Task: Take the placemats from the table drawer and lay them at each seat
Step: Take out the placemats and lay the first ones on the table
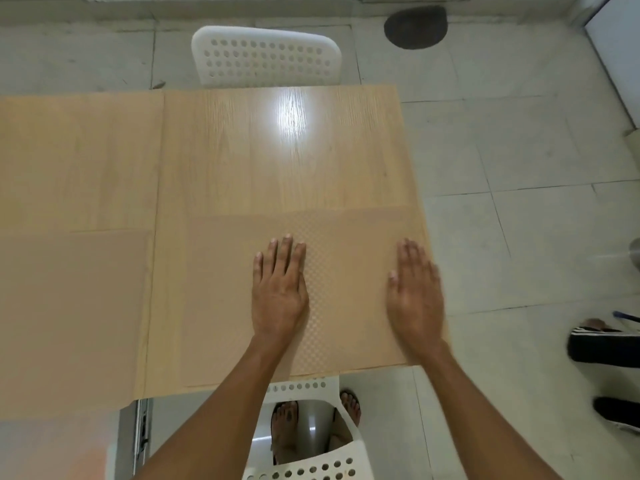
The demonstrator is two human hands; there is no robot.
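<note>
A translucent placemat [346,289] with a fine checker texture lies flat on the near right part of the wooden table [277,161]. My left hand [278,289] rests flat on its middle, fingers straight. My right hand [415,292] lies flat near the mat's right edge, fingers straight and slightly blurred. A second placemat [69,323] lies on the near left part of the table and reaches past its front edge. An open drawer rail [142,431] shows under the table's front edge at the left.
A white perforated chair [266,57] stands at the table's far side. Another white chair [308,445] is below me, with my feet in sandals beside it. Another person's shoes [602,348] are on the tiled floor at right. A dark round mat [415,27] lies far right.
</note>
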